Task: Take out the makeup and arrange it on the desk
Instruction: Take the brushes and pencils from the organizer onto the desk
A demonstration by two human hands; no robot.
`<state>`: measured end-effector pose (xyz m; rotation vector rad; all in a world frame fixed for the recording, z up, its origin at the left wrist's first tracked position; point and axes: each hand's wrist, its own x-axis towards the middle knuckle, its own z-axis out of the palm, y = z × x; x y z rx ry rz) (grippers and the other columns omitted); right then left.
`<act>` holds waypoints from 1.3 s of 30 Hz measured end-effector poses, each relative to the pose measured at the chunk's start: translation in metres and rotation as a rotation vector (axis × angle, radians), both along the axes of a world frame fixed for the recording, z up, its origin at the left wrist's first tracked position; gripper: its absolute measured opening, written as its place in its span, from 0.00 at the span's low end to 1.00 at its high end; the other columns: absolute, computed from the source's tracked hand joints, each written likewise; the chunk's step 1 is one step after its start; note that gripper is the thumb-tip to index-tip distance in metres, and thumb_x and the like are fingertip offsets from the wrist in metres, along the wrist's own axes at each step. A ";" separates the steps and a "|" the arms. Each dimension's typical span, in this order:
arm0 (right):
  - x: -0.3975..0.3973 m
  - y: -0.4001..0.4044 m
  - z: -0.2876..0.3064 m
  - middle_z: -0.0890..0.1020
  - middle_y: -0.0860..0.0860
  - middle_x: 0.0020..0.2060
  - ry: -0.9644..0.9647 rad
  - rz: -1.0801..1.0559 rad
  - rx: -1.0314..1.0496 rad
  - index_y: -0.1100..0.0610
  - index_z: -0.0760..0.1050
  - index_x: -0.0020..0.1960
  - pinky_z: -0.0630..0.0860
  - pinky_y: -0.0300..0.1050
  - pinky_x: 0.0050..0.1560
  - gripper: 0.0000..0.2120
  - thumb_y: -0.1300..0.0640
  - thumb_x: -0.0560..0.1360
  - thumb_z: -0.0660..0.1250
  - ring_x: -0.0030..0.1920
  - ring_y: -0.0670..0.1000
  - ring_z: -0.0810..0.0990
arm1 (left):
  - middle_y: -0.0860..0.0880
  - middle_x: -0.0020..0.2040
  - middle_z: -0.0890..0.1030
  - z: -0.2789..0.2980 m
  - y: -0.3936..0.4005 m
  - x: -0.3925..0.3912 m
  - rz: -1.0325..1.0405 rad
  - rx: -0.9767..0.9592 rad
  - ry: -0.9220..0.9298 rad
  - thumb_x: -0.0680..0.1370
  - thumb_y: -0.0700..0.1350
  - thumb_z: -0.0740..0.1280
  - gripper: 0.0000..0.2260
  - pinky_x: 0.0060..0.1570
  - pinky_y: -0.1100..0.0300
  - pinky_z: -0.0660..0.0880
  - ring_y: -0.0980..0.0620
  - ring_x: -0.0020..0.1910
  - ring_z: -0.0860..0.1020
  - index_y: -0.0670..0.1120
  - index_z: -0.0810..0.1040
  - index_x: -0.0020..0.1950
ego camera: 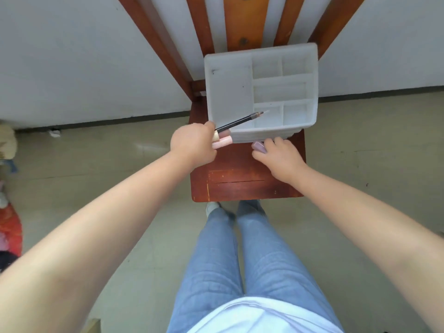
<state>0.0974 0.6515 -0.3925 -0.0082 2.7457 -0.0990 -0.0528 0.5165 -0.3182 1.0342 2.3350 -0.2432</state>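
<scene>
The left hand (193, 146) is curled tight around a small bundle of makeup: a black pencil (237, 121) that sticks out to the far right over the tray's near edge, a pink tube (222, 142) and a second tube with a cream cap (217, 135) just behind it. The right hand (278, 156) rests on the wooden seat (235, 186), its fingers bent around a small mauve item (259, 147), likely a lipstick or compact; how firmly it grips I cannot tell, as only the near end shows. The white divided tray (262, 92) sits at the far end of the seat against the slatted chair back (245, 20), and every compartment I can see looks empty, so the taking-out part seems nearly done and the arranging is what remains

To do this step well, I would lower the left hand clear of the tray first, so the pencil tip does not catch on the rim. Then release one piece at a time rather than opening the whole fist, since the round tubes will likely roll on the smooth wood. Lay them side by side on the near part of the seat, parallel, with the mauve item beside them and nothing close to the edge
</scene>
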 end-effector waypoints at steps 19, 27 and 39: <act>0.153 -0.048 0.199 0.71 0.54 0.25 0.390 -1.017 0.768 0.55 0.79 0.34 0.62 0.36 0.23 0.23 0.73 0.42 0.72 0.23 0.53 0.69 | 0.50 0.35 0.72 0.139 0.124 0.109 -1.092 0.345 0.124 0.76 0.42 0.60 0.06 0.29 0.59 0.64 0.45 0.38 0.74 0.44 0.69 0.52; 0.293 -0.228 0.247 0.72 0.53 0.25 0.172 -1.518 1.103 0.53 0.80 0.36 0.67 0.38 0.22 0.20 0.72 0.48 0.67 0.23 0.54 0.71 | 0.45 0.53 0.79 0.195 0.039 0.298 -1.780 0.540 -0.006 0.80 0.53 0.55 0.15 0.45 0.58 0.64 0.43 0.54 0.77 0.43 0.69 0.58; 0.423 -0.532 0.307 0.73 0.52 0.25 -0.192 -2.057 1.298 0.51 0.81 0.36 0.70 0.38 0.23 0.26 0.66 0.38 0.75 0.24 0.53 0.73 | 0.41 0.59 0.75 0.260 -0.218 0.527 -2.486 0.956 -0.009 0.80 0.46 0.54 0.15 0.59 0.54 0.65 0.42 0.59 0.72 0.40 0.65 0.63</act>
